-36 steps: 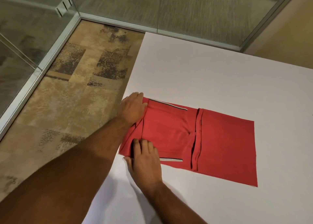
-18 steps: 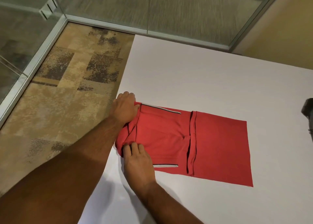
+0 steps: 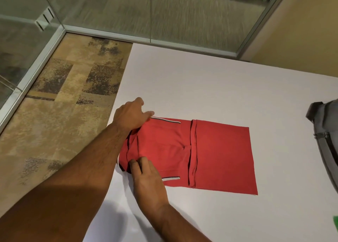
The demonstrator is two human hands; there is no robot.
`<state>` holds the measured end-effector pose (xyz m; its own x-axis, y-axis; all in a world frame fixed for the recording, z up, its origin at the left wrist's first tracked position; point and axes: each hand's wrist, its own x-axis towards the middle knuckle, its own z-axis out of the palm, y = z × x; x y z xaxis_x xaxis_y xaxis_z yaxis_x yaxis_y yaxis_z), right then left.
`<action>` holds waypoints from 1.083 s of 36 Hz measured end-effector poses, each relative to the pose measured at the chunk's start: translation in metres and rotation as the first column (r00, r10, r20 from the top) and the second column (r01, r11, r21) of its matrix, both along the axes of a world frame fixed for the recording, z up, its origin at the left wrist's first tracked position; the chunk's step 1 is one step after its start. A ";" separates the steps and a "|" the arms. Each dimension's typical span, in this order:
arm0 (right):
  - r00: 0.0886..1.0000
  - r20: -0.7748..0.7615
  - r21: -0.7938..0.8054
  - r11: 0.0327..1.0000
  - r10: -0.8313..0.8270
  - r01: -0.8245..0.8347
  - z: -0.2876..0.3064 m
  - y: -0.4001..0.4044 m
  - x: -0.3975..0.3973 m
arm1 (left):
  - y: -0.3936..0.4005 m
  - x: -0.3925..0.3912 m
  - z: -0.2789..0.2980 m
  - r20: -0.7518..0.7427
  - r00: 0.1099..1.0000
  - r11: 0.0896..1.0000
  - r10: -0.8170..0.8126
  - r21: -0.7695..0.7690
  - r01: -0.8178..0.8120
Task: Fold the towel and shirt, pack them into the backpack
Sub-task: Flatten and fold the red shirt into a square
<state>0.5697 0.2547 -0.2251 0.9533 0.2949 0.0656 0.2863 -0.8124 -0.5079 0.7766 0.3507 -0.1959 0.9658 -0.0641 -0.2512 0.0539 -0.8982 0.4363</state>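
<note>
Head view, largest first: wide white desk (image 3: pixel 210 80), running from its left edge beside patterned tan carpet (image 3: pixel 60 102) out to the right edge, glass partition (image 3: pixel 164 13) beyond the far edge. Next in size, red short-sleeved shirt with striped trim (image 3: pixel 219 155), already narrowed into a long rectangle, flat near the desk's left edge, long axis stretching rightward toward the grey fabric backpack (image 3: pixel 327 141) at the right edge, well apart from it. Collar end bunched and slightly raised at the left edge; hem end smooth toward the right. Left hand (image 3: pixel 130 115) curled over the far corner of that collar end, gripping cloth. Right hand (image 3: pixel 149 183) on the near corner, fingertips (image 3: pixel 139 162) pinching the fabric edge. Both hands at the same short end, remaining shirt length lying straight off to their right; likely next a fold of the collar end across toward the hem, along that long axis. Small green patch (image 3: pixel 335 222) at the near right edge, too cropped to identify. No towel visible with any certainty.
</note>
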 end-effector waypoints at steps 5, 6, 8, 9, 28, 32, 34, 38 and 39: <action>0.997 -0.067 0.056 0.998 0.030 -0.026 0.001 -0.007 -0.008 | -0.003 -0.009 -0.006 -0.009 1.000 0.989 0.011 0.151 -0.010; 0.997 -0.077 0.063 0.998 0.022 -0.017 0.003 -0.008 -0.009 | -0.004 -0.010 -0.005 -0.003 1.000 0.987 0.015 0.163 -0.015; 0.996 -0.089 0.075 0.997 0.000 0.006 0.004 -0.011 -0.012 | -0.008 -0.011 0.000 0.018 1.000 0.985 0.007 0.171 -0.010; 0.995 -0.095 0.084 0.996 -0.012 0.020 0.005 -0.013 -0.013 | -0.011 -0.010 0.003 0.031 1.000 0.986 -0.004 0.169 -0.001; 0.835 0.046 0.537 0.719 -0.548 0.442 0.063 -0.154 -0.050 | -0.198 -0.004 0.114 0.151 0.952 0.946 -0.265 0.229 0.227; 0.724 -0.094 0.576 0.557 -0.683 0.599 0.056 -0.192 -0.056 | -0.258 -0.016 0.109 0.157 0.941 0.940 -0.300 0.215 0.264; 0.651 -0.221 0.585 0.436 -0.726 0.684 0.048 -0.213 -0.059 | -0.287 -0.022 0.099 0.154 0.933 0.935 -0.324 0.205 0.291; 0.494 -0.472 0.515 0.227 -0.730 0.827 0.024 -0.252 -0.061 | -0.332 -0.030 0.068 0.079 0.939 0.938 -0.333 0.130 0.322; 0.465 -0.513 0.477 0.211 -0.721 0.853 0.016 -0.260 -0.061 | -0.341 -0.029 0.059 0.056 0.946 0.946 -0.320 0.069 0.316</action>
<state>0.5086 -0.0054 -0.2087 0.6795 -0.6688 -0.3017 -0.4405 -0.0431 -0.8967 0.7473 0.0098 -0.1368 0.9119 -0.3580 -0.2008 -0.2660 -0.8880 0.3752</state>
